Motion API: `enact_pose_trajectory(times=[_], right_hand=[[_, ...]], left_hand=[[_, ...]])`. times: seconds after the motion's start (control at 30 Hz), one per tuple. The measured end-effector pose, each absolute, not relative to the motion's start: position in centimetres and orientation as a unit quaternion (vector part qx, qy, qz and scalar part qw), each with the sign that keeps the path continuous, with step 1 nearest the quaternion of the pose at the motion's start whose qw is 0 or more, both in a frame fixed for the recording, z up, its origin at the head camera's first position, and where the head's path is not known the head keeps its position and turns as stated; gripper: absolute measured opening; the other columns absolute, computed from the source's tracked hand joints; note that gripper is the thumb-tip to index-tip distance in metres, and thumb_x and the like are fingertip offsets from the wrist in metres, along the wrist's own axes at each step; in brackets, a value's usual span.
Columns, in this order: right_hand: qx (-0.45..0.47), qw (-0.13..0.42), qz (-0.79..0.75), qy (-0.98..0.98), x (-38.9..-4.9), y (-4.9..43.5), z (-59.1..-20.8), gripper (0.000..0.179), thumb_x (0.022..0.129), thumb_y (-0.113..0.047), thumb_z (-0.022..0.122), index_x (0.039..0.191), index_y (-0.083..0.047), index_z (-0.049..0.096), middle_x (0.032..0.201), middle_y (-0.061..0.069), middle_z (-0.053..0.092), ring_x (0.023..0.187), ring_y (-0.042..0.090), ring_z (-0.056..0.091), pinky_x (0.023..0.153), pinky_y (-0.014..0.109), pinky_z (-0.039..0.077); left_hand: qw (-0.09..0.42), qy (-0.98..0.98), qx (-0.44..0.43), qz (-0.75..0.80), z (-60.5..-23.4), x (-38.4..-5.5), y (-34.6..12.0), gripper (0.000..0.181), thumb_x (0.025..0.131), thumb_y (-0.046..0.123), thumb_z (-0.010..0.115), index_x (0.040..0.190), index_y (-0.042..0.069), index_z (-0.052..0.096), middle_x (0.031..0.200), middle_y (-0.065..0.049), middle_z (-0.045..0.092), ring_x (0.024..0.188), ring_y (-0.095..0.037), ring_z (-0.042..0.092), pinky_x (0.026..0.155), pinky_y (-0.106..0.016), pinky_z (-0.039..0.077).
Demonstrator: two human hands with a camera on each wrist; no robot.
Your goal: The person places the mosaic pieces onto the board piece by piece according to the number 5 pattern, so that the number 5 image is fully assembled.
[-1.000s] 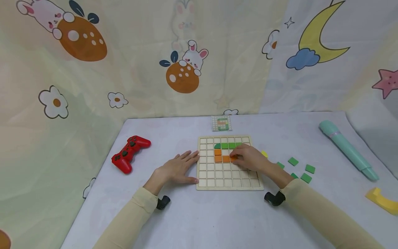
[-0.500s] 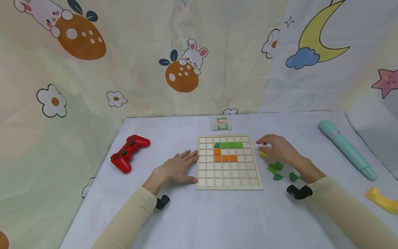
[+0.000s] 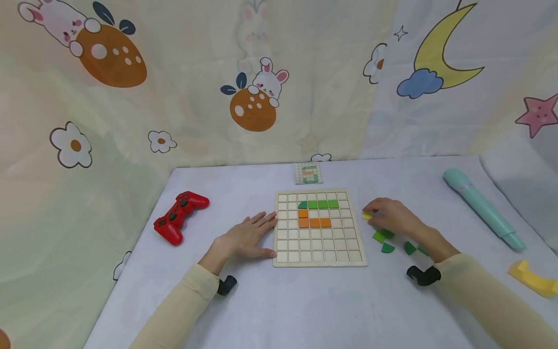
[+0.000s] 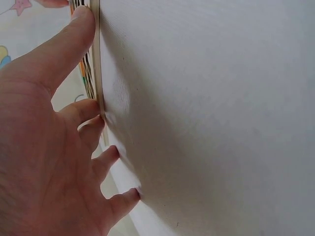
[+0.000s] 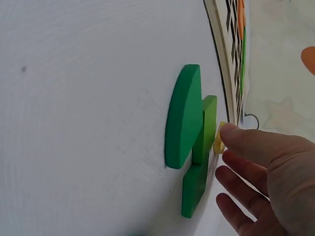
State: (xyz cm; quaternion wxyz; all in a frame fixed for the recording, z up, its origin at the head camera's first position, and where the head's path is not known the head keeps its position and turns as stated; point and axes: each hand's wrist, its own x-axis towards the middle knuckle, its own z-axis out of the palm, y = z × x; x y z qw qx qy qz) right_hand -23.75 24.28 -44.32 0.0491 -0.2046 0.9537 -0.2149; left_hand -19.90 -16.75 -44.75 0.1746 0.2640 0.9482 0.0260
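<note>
A square wooden grid board (image 3: 320, 245) lies on the table, with a row of green tiles (image 3: 323, 204) and several orange tiles (image 3: 315, 222) set in it. My left hand (image 3: 249, 237) is spread flat beside it, thumb and fingertips at its left edge. Right of the board, my right hand (image 3: 394, 216) pinches a small yellow tile (image 3: 366, 215) between thumb and fingers, close to the tabletop. In the right wrist view the thumb tip covers part of that yellow tile (image 5: 219, 140). Loose green pieces (image 3: 387, 248) lie below this hand, some with a rounded side.
A small pattern card (image 3: 308, 173) lies behind the board. At the left is a red game controller (image 3: 180, 217). On the right are a mint-green microphone-shaped object (image 3: 484, 208) and a yellow curved block (image 3: 533, 278). A printed cloth hangs behind the table.
My right hand has left an orange tile on the board, moved right off it, and come down onto the yellow tile. The left hand stays at the board's edge.
</note>
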Motion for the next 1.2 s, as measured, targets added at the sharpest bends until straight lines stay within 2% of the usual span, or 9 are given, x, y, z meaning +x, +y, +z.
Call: enact_pose_trajectory(times=[0.37, 0.6, 0.93, 1.2], right_hand=[[-0.219, 0.02, -0.194, 0.956, -23.8, 23.2, -45.1, 0.025, 0.085, -0.008, 0.071, 0.11, -0.003, 0.07, 0.108, 0.013, 0.068, 0.092, 0.023, 0.062, 0.081, 0.043, 0.054], [-0.211, 0.008, -0.19, 0.959, -23.9, 22.3, -44.7, 0.025, 0.086, -0.006, 0.07, 0.111, -0.004, 0.07, 0.111, 0.013, 0.067, 0.095, 0.026, 0.062, 0.082, 0.044, 0.054], [-0.253, 0.027, -0.212, 0.944, -24.1, 18.3, -44.5, 0.027, 0.085, -0.01, 0.071, 0.112, -0.006, 0.071, 0.113, 0.011, 0.067, 0.095, 0.022, 0.061, 0.083, 0.041, 0.053], [-0.299, 0.024, -0.209, 0.931, -23.5, 16.1, -44.8, 0.023, 0.083, -0.006, 0.073, 0.106, -0.008, 0.073, 0.104, 0.005, 0.069, 0.095, 0.021, 0.063, 0.084, 0.04, 0.055]], left_hand=[[0.176, 0.949, 0.262, 0.023, -44.8, -19.9, -16.7, 0.094, 0.083, 0.071, 0.054, 0.157, 0.025, 0.016, 0.165, 0.009, 0.008, 0.152, -0.021, 0.009, 0.12, -0.05, 0.022], [0.171, 0.948, 0.268, 0.026, -44.6, -19.9, -16.7, 0.094, 0.084, 0.069, 0.055, 0.157, 0.023, 0.017, 0.165, 0.008, 0.01, 0.152, -0.022, 0.011, 0.12, -0.051, 0.022], [0.174, 0.948, 0.265, 0.027, -44.5, -19.8, -16.8, 0.094, 0.084, 0.069, 0.055, 0.157, 0.023, 0.016, 0.165, 0.008, 0.009, 0.152, -0.021, 0.01, 0.121, -0.05, 0.021], [0.175, 0.948, 0.262, 0.033, -44.5, -19.7, -16.9, 0.094, 0.084, 0.069, 0.056, 0.156, 0.023, 0.017, 0.164, 0.009, 0.009, 0.152, -0.021, 0.01, 0.121, -0.05, 0.021]])
